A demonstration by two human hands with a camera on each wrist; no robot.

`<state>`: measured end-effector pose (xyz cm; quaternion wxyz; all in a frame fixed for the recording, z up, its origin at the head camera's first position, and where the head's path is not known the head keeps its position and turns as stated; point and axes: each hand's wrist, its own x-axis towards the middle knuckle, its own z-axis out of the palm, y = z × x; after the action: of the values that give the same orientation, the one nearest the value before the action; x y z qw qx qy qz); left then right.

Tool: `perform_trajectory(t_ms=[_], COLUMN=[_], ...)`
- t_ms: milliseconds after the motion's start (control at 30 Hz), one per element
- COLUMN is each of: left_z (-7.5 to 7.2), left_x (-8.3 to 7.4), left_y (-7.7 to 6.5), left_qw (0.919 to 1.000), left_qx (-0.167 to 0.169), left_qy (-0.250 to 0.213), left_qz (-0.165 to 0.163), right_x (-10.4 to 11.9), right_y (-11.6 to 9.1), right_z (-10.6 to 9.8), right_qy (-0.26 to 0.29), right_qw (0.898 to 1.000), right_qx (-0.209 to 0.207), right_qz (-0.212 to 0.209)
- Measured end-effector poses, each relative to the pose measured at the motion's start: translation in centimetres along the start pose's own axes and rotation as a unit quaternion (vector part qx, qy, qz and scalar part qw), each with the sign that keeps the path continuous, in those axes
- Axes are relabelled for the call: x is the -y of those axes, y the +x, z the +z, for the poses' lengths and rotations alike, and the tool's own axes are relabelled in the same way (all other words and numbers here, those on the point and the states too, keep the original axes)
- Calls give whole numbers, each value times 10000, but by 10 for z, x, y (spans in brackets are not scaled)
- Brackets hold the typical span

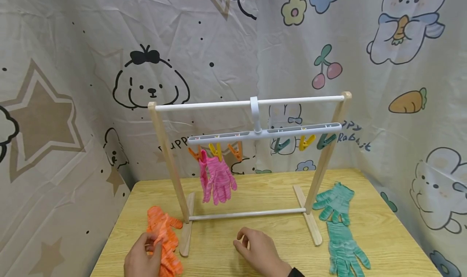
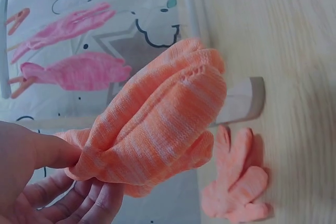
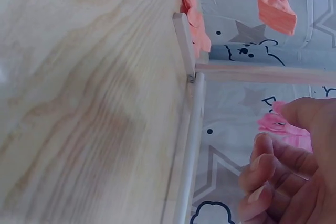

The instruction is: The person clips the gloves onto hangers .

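Observation:
My left hand (image 1: 143, 256) pinches an orange knit glove (image 2: 163, 114) between thumb and fingers, raised off the table. A second orange glove (image 2: 239, 187) lies on the tabletop beside the rack's left foot. My right hand (image 1: 260, 250) hovers in front of the rack, fingers loosely curled around nothing. Pink gloves (image 1: 219, 179) hang at the left end of a clip hanger (image 1: 233, 136), held by an orange clip (image 1: 195, 152) and a yellow clip (image 1: 216, 151). In the right wrist view, the pink gloves are partly hidden behind my right hand.
The hanger hooks over the top white bar (image 1: 303, 101) of a wooden rack (image 1: 171, 167). Unused clips hang there, including an orange clip (image 1: 236, 150) and another yellow clip (image 1: 306, 142). Two green gloves (image 1: 344, 244) lie right of the rack. Patterned cloth (image 1: 226, 46) surrounds the table.

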<state>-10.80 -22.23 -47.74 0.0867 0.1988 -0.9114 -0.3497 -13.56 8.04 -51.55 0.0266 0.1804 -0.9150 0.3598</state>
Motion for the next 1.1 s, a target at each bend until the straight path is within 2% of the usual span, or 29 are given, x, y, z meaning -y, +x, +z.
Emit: perform_trajectory(t_ms=[333, 600, 1100], left_z=[2, 4, 12], left_x=[-16, -28, -49], left_y=[-4, -12, -30], left_qw=[9987, 9972, 9927], left_qx=[77, 256, -30], left_qy=[-257, -306, -468], left_qz=[431, 628, 1115], right_x=[1, -2, -5], right_y=[6, 5, 2], right_z=[-9, -16, -25], right_qy=[-24, 21, -38], right_qw=[10000, 9998, 9996], right_qx=[39, 69, -173], right_qz=[88, 195, 212])
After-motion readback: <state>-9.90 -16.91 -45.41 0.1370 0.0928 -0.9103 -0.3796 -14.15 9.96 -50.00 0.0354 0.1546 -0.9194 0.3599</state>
